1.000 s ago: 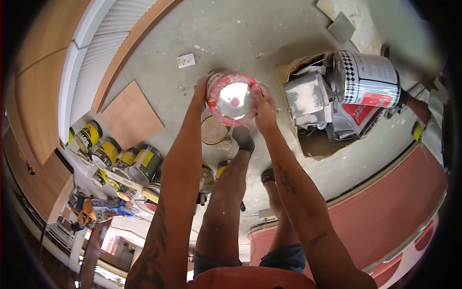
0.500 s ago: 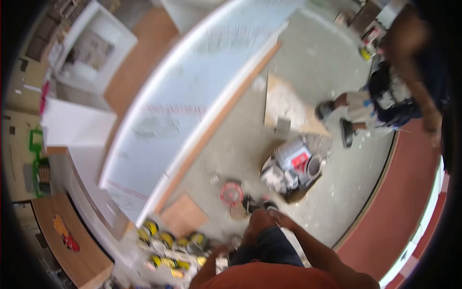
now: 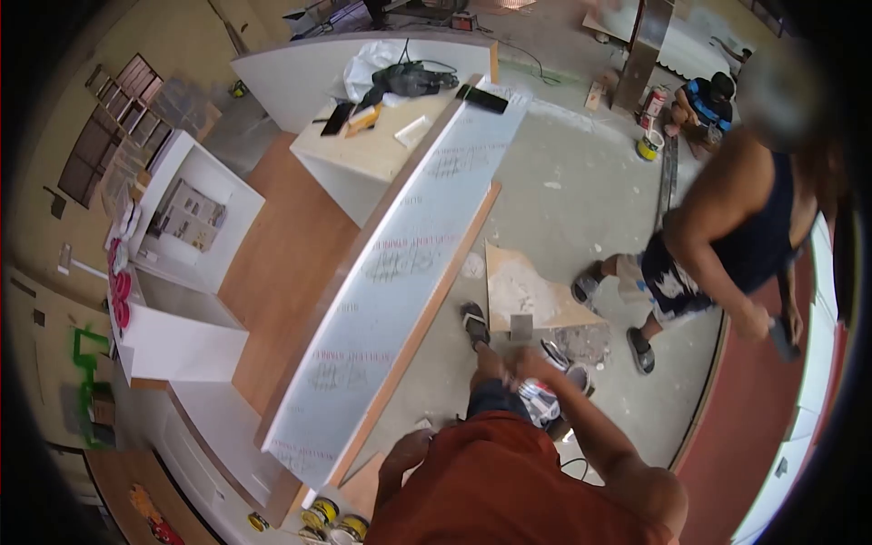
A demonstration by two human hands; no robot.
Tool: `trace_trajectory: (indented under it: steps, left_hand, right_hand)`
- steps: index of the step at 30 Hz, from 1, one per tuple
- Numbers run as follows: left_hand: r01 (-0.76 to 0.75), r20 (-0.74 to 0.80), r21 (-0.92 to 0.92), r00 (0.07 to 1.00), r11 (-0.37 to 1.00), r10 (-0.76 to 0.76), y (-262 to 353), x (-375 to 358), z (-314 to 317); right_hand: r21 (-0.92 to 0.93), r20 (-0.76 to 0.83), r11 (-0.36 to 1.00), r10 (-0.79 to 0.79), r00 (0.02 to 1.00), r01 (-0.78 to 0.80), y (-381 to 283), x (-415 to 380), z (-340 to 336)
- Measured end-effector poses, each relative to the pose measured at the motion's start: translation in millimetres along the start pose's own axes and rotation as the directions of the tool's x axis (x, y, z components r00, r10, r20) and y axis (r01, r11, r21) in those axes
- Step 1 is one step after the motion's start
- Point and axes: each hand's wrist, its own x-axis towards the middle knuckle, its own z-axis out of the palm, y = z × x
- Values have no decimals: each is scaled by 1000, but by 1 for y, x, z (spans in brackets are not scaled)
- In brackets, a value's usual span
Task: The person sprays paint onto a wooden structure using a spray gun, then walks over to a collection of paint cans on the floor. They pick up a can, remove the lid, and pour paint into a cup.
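Observation:
My right hand point(image 3: 529, 365) is in front of my body, above the floor. Its fingers look curled and slightly blurred; anything in them is too small to make out. Beneath it and partly hidden by my arm is the box of scraps and cans point(image 3: 542, 405). My left hand point(image 3: 413, 447) hangs low at my left side, near the lower part of the long counter. Its fingers are mostly hidden. Beside me runs the counter's long panel point(image 3: 386, 263), covered in printed protective film. A dusty board point(image 3: 520, 286) lies ahead of my foot, with a small grey square plate point(image 3: 520, 327) at its edge.
At the right, another person point(image 3: 727, 227) stands holding a dark flat tool point(image 3: 783, 339). A further person point(image 3: 704, 109) crouches farther back near a yellow-black bucket point(image 3: 649, 145). Yellow-labelled cans point(image 3: 320, 514) stand at the counter's lower end. A black bundle point(image 3: 409, 82) lies on a white-sided table.
My view has tilted up, showing more of the room's far side. My right hand has risen in front of me, and I am closer to the box. The other person's tool has come into view.

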Motion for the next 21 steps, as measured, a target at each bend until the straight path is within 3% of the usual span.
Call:
trace_trajectory:
  steps: [1,2,3,4,5,6,7,8,10,11,12,13,14,16,17,19,20,21]
  left_hand:
    - [-46,-170,-160,985,986,18,-7,16,-22]
    - [-170,-227,-260,968,951,111,27,18,-68]
    - [-217,-213,-258,963,941,164,48,29,-109]
    - [-267,-204,-264,955,927,217,70,42,-146]
    - [-172,-225,-290,968,941,108,89,57,-175]
    - [-175,-237,-283,966,943,108,106,63,-198]
    - [-251,-376,-360,920,898,106,128,73,-230]
    - [-335,-502,-433,861,837,85,145,87,-257]
    - [-325,-582,-390,812,862,43,155,108,-293]
    - [-384,-721,-297,691,874,59,156,115,-303]
    - [-422,-827,-199,556,885,79,153,118,-308]
    - [-427,-854,-170,513,888,83,133,132,-309]
    - [-441,-841,-160,529,883,112,129,131,-311]
    - [-416,-909,-218,415,883,-29,124,127,-318]
    - [-429,-893,-206,450,880,10,112,135,-315]
    - [-469,-879,-388,447,793,-165,84,146,-310]
    - [-461,-870,-392,467,796,-159,78,152,-314]
    - [-405,-895,-273,440,873,-76,73,159,-317]
  right_hand:
    - [-115,-353,989,-127,927,92,-5,37,-87]
    - [563,-252,788,453,855,-251,7,94,-154]
    - [532,-520,834,459,720,-148,5,131,-233]
    - [478,-672,868,459,581,-133,30,179,-288]
    - [413,-782,908,392,484,-67,39,213,-346]
    - [379,-839,925,338,427,11,60,253,-383]
    - [313,-902,945,264,343,95,86,300,-422]
    - [286,-915,952,236,326,111,117,341,-443]
    - [74,-884,964,182,430,-256,160,393,-479]
    - [132,-763,924,325,559,-358,166,402,-493]
    - [129,-767,922,326,553,-365,170,410,-497]
    - [66,-727,888,355,588,-456,172,413,-502]
    - [6,-684,835,404,607,-549,178,411,-508]
    - [-23,-628,887,346,697,-461,213,419,-516]
    - [-31,-627,886,344,699,-463,210,412,-521]
    - [-23,-615,878,365,699,-479,189,397,-521]
    - [48,-625,910,349,698,-412,179,391,-520]
    - [111,-636,936,326,700,-335,168,384,-520]
